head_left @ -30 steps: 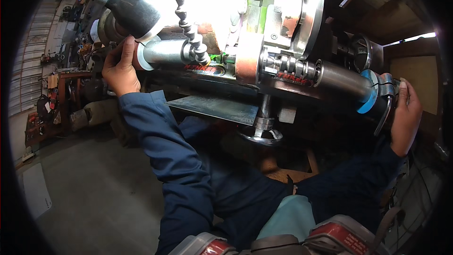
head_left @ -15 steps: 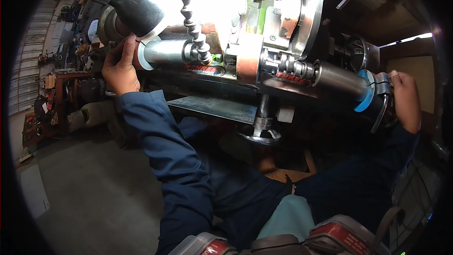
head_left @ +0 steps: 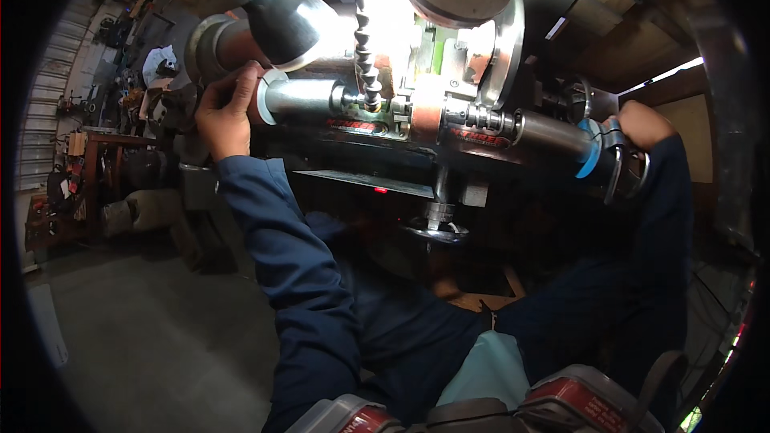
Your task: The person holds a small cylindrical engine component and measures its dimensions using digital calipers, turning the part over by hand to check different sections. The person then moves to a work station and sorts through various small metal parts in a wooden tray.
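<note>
A metal machine (head_left: 417, 104) with a long horizontal steel shaft fills the upper middle of the head view. My left hand (head_left: 226, 108) grips the left end of the shaft beside a white ring (head_left: 262, 98). My right hand (head_left: 638, 128) closes on a round handwheel (head_left: 622, 167) at the right end, just past a blue collar (head_left: 592, 162). A shiny lamp shade (head_left: 285, 20) on a black flexible neck hangs right above my left hand. Both forearms are in dark blue sleeves.
A handle and round knob (head_left: 435, 224) hang under the machine's flat metal table (head_left: 365, 183). A cluttered workbench and shelves (head_left: 96, 152) stand at the far left. Grey concrete floor (head_left: 152, 337) spreads at lower left. Red-and-grey gear (head_left: 561, 401) sits at my waist.
My right hand has turned over the top of the handwheel, its arm lifting. My left hand stays on the shaft's left end. The view has shifted slightly.
</note>
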`<state>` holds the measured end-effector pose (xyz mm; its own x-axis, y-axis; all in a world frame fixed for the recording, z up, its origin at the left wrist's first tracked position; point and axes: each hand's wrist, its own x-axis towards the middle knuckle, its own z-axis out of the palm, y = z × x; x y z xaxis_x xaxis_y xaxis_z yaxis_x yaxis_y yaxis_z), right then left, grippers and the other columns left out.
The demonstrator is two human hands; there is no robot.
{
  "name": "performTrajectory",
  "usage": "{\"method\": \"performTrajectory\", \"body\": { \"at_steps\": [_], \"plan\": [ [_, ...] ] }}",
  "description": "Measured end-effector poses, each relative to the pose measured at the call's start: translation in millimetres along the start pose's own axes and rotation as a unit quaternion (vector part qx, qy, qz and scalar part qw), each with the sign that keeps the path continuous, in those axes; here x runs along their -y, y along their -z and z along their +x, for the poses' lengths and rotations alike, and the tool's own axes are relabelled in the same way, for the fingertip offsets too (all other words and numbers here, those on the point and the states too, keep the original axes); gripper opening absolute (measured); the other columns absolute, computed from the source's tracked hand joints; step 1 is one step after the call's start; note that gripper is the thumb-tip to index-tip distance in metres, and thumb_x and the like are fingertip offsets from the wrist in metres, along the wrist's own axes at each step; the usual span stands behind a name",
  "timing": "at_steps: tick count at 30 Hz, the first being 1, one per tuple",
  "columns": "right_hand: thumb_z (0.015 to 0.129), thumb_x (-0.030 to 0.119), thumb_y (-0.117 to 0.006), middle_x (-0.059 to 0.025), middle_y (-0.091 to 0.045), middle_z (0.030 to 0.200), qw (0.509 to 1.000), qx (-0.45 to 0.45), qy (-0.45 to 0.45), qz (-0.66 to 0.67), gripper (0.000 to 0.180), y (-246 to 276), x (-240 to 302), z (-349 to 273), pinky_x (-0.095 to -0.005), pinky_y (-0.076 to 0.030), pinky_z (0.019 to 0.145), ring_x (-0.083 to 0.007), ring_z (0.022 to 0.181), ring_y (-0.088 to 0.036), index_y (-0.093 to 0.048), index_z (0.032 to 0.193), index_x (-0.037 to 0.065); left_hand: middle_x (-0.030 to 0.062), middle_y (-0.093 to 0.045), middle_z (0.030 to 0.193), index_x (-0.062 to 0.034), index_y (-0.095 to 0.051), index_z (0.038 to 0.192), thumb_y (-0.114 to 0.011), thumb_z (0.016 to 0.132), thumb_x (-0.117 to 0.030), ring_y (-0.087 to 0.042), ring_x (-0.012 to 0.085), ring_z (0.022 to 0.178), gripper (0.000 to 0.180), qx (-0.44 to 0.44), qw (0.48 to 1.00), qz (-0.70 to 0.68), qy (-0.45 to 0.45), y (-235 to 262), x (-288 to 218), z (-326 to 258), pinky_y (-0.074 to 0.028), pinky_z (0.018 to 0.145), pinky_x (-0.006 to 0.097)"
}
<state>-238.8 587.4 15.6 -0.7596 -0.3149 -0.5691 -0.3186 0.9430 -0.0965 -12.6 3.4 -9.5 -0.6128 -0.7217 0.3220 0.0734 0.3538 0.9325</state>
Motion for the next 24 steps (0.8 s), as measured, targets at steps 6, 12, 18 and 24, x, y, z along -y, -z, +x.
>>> {"method": "performTrajectory", "body": {
  "at_steps": [6,12,18,24],
  "plan": [
    [0.092,0.040,-0.054,-0.0102,-0.067,0.081,0.988,0.134,-0.079,-0.017,0.042,20.4,30.9,18.1,-0.0366,-0.051,0.052,-0.0221,0.061,-0.060,-0.074,0.090,0.002,0.0149,-0.074,0.104,-0.0058,-0.065,0.114,-0.073,0.091,-0.038,-0.071,0.0255,0.097,0.040,0.122,0.959,0.226,-0.118,16.1,-15.0,15.7,-0.052,0.086,0.035],
    [0.076,0.022,-0.063,-0.0235,-0.070,0.082,0.937,-0.030,0.188,-0.292,0.024,-1.2,-40.4,19.9,-0.0454,-0.055,0.069,-0.0388,0.078,-0.070,-0.076,0.084,0.003,0.0151,-0.071,0.103,-0.0095,-0.065,0.112,-0.061,0.099,-0.035,-0.068,0.0351,0.096,0.029,0.151,0.943,0.265,-0.132,-12.3,-5.7,11.2,-0.053,0.082,0.043],
    [0.097,0.022,-0.051,-0.0242,-0.071,0.095,0.922,-0.382,-0.056,0.015,0.032,-43.5,45.9,-61.2,-0.0477,-0.052,0.084,-0.0446,0.098,-0.067,-0.075,0.095,0.001,0.0110,-0.072,0.100,-0.0093,-0.066,0.108,-0.061,0.099,-0.031,-0.070,0.0305,0.091,0.024,0.099,0.948,0.257,-0.158,34.2,-11.0,-10.1,-0.054,0.078,0.041],
    [0.109,0.029,-0.039,-0.0258,-0.067,0.116,0.735,-0.654,0.003,0.176,0.041,-131.3,73.9,-117.8,-0.0454,-0.051,0.090,-0.0449,0.108,-0.064,-0.059,0.129,0.000,0.0110,-0.072,0.098,-0.0059,-0.065,0.107,-0.064,0.098,-0.025,-0.072,0.0258,0.085,0.021,0.078,0.960,0.195,-0.188,29.6,-16.3,-31.3,-0.056,0.075,0.038]
  ]
}}
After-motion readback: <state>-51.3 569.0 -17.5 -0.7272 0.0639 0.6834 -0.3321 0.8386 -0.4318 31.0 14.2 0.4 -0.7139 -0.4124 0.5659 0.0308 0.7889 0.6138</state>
